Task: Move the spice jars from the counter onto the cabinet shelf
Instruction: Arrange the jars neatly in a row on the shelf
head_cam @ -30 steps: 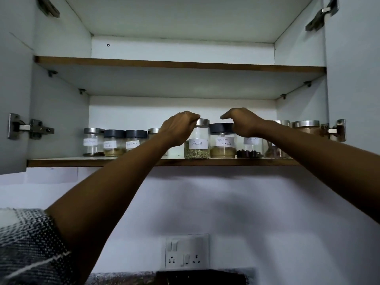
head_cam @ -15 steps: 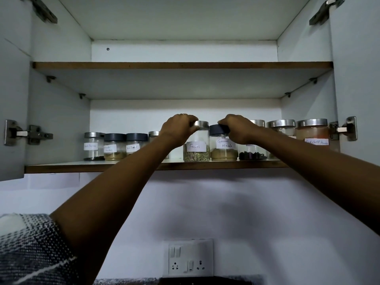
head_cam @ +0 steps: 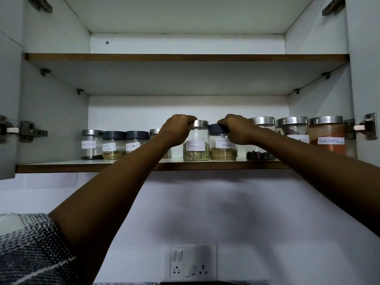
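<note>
Two glass jars stand side by side near the front edge of the lower cabinet shelf (head_cam: 61,167). My left hand (head_cam: 176,129) grips the silver lid of the Fennel jar (head_cam: 196,148) from above. My right hand (head_cam: 239,129) grips the dark lid of the Garam Masala jar (head_cam: 223,149). Both jars rest upright on the shelf. Further jars line the shelf: three at the left (head_cam: 114,145), one partly hidden behind my left wrist, and three larger silver-lidded ones at the right, the last a red chilli powder jar (head_cam: 327,134).
The upper shelf (head_cam: 185,57) shows its underside only. Both cabinet doors are swung open, with hinges at the left (head_cam: 22,130) and the right (head_cam: 364,127). A white switch and socket plate (head_cam: 190,261) sits on the wall below.
Both hands came down from above the lids and closed on them. The view tilted slightly, so the shelf sits lower in the frame.
</note>
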Available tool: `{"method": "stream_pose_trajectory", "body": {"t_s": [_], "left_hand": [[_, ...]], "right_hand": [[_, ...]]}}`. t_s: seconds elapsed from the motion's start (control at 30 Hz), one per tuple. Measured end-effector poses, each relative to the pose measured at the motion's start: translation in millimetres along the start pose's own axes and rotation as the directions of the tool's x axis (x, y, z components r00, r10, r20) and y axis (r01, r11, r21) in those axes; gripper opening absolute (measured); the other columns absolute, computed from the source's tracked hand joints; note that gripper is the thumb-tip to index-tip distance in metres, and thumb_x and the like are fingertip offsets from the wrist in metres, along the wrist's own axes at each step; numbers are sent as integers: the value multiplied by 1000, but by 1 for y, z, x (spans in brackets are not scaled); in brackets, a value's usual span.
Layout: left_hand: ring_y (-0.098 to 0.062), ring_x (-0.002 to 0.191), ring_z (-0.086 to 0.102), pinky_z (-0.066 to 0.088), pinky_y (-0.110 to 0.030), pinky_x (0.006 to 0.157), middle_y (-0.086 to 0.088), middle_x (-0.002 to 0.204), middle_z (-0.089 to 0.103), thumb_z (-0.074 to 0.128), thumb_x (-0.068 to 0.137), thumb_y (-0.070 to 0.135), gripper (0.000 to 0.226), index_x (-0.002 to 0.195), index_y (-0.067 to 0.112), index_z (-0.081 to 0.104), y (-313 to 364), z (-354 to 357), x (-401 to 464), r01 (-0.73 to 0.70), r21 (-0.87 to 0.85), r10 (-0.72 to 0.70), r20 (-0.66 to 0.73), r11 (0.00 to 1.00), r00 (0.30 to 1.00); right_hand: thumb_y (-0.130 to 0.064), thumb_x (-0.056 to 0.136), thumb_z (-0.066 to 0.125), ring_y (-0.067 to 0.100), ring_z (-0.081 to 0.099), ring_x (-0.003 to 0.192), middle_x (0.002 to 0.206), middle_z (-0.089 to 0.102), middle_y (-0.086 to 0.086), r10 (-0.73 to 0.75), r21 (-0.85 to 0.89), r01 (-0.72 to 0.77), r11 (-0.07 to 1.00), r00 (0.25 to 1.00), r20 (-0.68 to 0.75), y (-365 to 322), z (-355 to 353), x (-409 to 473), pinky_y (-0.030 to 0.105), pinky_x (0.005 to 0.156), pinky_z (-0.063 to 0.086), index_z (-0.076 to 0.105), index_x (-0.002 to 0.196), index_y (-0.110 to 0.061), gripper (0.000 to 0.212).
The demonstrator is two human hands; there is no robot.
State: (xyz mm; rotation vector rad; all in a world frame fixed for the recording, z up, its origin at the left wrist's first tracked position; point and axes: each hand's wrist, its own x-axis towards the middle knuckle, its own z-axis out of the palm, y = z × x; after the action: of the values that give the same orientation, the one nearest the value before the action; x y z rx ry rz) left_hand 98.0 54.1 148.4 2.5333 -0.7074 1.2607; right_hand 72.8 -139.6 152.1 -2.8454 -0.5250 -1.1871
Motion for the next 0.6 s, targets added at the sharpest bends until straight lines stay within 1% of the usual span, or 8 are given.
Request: {"method": "stream_pose_trajectory", "body": {"t_s": [0.07, 0.17, 0.23, 0.3, 0.37, 0.47, 0.6], "left_hand": [[-35, 107, 56, 47, -42, 90, -16, 115, 65, 38, 93, -3, 35, 118, 6, 60, -4, 3, 3, 10, 13, -10, 16, 1000, 1000], [-34, 104, 57, 48, -41, 88, -15, 112, 66, 38, 89, -10, 41, 118, 8, 60, -12, 7, 9, 15, 9, -15, 39, 1000, 999], [-33, 105, 56, 47, -41, 89, -14, 114, 65, 38, 87, -12, 46, 122, 10, 59, -18, 11, 11, 14, -2, -14, 49, 1000, 999], [-34, 108, 55, 44, -40, 94, -14, 116, 64, 37, 83, -15, 51, 124, 9, 56, -25, 17, 15, 25, -10, -24, 63, 1000, 998], [-37, 112, 52, 37, -38, 103, -17, 118, 61, 37, 80, -18, 53, 124, 6, 54, -30, 22, 17, 36, -12, -35, 69, 999, 997], [-36, 121, 47, 25, -39, 113, -20, 130, 54, 37, 77, -21, 62, 133, 4, 47, -37, 28, 19, 43, -20, -42, 67, 999, 997], [-31, 126, 45, 6, -40, 116, -17, 132, 53, 42, 79, -19, 59, 133, 4, 46, -50, 38, 26, 21, -1, -21, 55, 1000, 998]], "right_hand": [[9, 79, 46, 32, 52, 95, 108, 54, 18, 0, 9, 0, 1000, 1000, -3, 0, 5, 4, 30, 68, 31, 59, 103, 0, 29], [9, 79, 47, 33, 53, 97, 109, 54, 19, 3, 13, -3, 1000, 1000, 2, 0, 12, 12, 30, 70, 32, 59, 104, 0, 29], [8, 79, 48, 34, 53, 97, 110, 53, 19, 4, 7, -4, 1000, 1000, 2, -1, 18, 16, 30, 70, 32, 59, 105, 0, 29], [7, 80, 48, 33, 53, 96, 110, 53, 18, 8, 6, -8, 1000, 1000, -2, -1, 24, 22, 30, 70, 33, 58, 106, 0, 29], [6, 80, 48, 33, 54, 97, 111, 53, 18, 11, 5, -11, 1000, 1000, 1, -1, 29, 27, 30, 71, 34, 58, 106, 0, 29], [7, 80, 49, 33, 54, 96, 110, 53, 19, 10, 12, -10, 1000, 1000, 5, -1, 36, 36, 30, 70, 34, 58, 105, 0, 28], [6, 79, 50, 33, 53, 97, 111, 52, 19, 4, 19, -4, 1000, 1000, 16, -1, 49, 48, 29, 71, 33, 57, 105, 0, 27]]}}
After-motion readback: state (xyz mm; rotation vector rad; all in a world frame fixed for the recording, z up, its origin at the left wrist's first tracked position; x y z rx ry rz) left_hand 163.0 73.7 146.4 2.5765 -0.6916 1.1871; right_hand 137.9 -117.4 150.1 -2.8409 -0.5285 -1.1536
